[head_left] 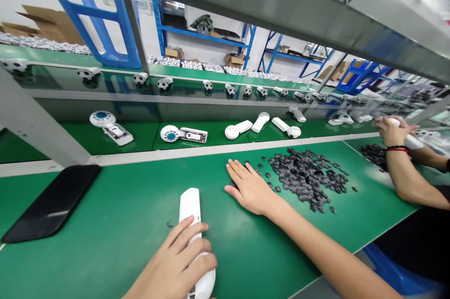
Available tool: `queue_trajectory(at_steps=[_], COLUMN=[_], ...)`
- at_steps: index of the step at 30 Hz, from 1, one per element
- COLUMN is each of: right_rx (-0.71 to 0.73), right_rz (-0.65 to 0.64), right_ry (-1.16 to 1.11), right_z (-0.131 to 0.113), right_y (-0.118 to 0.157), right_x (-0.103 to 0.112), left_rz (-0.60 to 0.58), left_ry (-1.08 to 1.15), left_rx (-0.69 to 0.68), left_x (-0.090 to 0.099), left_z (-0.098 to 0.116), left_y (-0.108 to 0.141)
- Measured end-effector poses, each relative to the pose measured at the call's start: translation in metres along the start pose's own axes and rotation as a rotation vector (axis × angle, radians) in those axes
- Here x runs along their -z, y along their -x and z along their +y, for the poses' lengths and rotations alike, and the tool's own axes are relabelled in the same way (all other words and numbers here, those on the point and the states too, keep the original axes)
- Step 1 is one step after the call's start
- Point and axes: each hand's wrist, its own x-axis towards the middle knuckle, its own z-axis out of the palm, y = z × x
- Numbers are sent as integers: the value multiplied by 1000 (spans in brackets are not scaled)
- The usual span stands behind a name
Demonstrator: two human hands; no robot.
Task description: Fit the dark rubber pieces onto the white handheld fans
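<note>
1. so, the left hand (172, 259) closes firmly around a white plastic handheld unit (190, 210).
2. the unit's long axis runs forward, its narrow end pointing away from the person, its round head nearest them, left of a large heap of black hexagonal pieces (305, 177).
3. the right hand (249, 191) lies open and flat at the heap's edge.
4. beyond the heap, on a green shelf (84, 142), some white units (183, 134) lie open, others closed.

2 hands (172, 261) (249, 191), 1 wht handle (190, 212)

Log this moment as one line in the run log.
left hand: holds white handle | right hand: flat on green bench, beside black chips | co-worker's hand: off to right
</note>
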Motion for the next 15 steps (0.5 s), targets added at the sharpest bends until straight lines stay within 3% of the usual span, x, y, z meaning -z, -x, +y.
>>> queue_trajectory(at_steps=[6,11,15], right_rx=[-119,-209,-271], right_rz=[6,-8,30], right_ry=[81,113,117], right_z=[47,81,83], right_y=[11,22,31], right_x=[1,3,13], left_rz=[-113,-121,-119], left_ry=[4,1,-7], left_rx=[42,103,101], left_x=[5,8,8], left_z=[3,12,11], left_y=[0,-2,-3])
